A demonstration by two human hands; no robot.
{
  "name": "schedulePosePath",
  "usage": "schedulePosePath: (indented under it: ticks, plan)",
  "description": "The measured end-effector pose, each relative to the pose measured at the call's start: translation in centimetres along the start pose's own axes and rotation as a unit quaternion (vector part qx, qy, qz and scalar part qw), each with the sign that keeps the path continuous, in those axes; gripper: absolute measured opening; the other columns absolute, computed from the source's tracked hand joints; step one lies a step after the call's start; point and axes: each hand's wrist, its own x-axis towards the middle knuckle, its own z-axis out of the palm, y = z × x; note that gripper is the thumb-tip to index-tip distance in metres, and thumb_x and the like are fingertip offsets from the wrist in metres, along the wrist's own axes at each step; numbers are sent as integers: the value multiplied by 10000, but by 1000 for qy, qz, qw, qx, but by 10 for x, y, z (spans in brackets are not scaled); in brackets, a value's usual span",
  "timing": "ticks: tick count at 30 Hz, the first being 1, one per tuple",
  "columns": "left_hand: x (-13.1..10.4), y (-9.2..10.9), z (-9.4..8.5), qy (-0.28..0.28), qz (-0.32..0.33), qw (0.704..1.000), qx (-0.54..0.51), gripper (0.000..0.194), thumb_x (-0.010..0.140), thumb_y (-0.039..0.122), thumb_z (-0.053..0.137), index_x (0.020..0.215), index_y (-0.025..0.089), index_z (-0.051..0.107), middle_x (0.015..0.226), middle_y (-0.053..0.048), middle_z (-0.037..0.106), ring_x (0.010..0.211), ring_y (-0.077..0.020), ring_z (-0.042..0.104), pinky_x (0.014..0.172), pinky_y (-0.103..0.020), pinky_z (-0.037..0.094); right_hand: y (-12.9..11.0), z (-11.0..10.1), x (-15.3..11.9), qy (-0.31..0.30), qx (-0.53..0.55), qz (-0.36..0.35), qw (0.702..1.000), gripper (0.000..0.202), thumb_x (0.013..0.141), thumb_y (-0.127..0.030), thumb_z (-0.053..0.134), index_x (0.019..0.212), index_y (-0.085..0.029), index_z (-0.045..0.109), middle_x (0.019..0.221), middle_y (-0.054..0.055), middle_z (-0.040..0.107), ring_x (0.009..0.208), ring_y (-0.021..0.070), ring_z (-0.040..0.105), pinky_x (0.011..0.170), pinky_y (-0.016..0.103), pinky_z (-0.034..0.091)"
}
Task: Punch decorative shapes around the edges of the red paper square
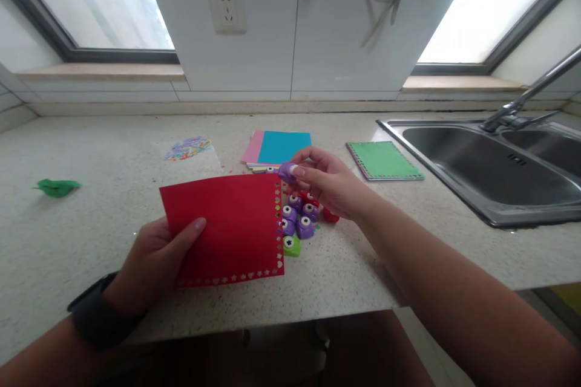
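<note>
My left hand [158,257] grips a red sheet of paper [227,224] by its left side, thumb on top. Small punched shapes, such as hearts and stars, run along the sheet's bottom and right edges. At the sheet's top right corner, my right hand [324,180] pinches a purple craft punch [287,172] between thumb and fingers. Whether the paper sits inside the punch's slot I cannot tell. Below that hand lie several more purple punches [305,227], a green punch [291,246] and red punches [330,215], some partly hidden by the sheet.
Behind the sheet lies a stack of coloured paper, blue [284,146] on top. Green punched paper [385,160] rests near the steel sink [454,157]. On the left are a paper with colourful cut-outs [188,150] and a green object [57,187]. The counter's front edge [272,323] is close.
</note>
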Motion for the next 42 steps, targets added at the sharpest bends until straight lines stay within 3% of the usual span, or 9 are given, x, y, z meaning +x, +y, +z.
schedulePosePath:
  ticks: [9,20,24,28,37,42]
  plan:
    - [1,-1,-2,-9,1,1000,-1,315,750,563,787,832,258,790,829,2,812,678,-199,726,582,-242,599,3,-1,-1,-10,-5,12,1000,343,796,-352,844,1057,-199,682,846,10,709,710,117,665,624,227,522]
    - [0,-2,-4,-25,12,999,40,332,779,585,753,888,274,795,892,-1,821,734,-214,747,620,-246,615,-3,1,-2,-13,-46,46,998,332,785,-411,830,993,-170,733,745,9,693,593,100,586,491,206,433]
    - [1,-4,-5,-29,10,999,45,327,793,581,743,924,286,790,939,6,821,750,-202,746,639,-234,615,-5,-1,-2,-21,-80,36,996,311,800,-381,815,1016,-172,737,924,57,743,762,147,664,633,249,528]
    - [2,-4,-5,-34,16,998,43,320,802,571,742,950,291,787,968,8,819,779,-207,751,664,-240,618,-5,-3,-1,-26,-102,14,994,285,819,-368,800,1020,-179,733,965,61,745,838,167,684,721,282,551]
    - [1,-1,-2,-27,6,999,32,323,791,578,747,918,284,793,930,4,823,760,-218,758,639,-247,624,-7,-4,-2,-38,-117,14,992,285,829,-360,790,1034,-175,718,988,61,744,853,163,682,736,280,549]
    - [1,-3,-2,-22,13,999,30,327,792,574,747,955,294,796,985,6,822,831,-227,766,700,-249,632,-7,-1,-2,-38,-118,8,992,283,821,-352,790,1026,-173,711,982,60,737,848,165,674,736,288,552]
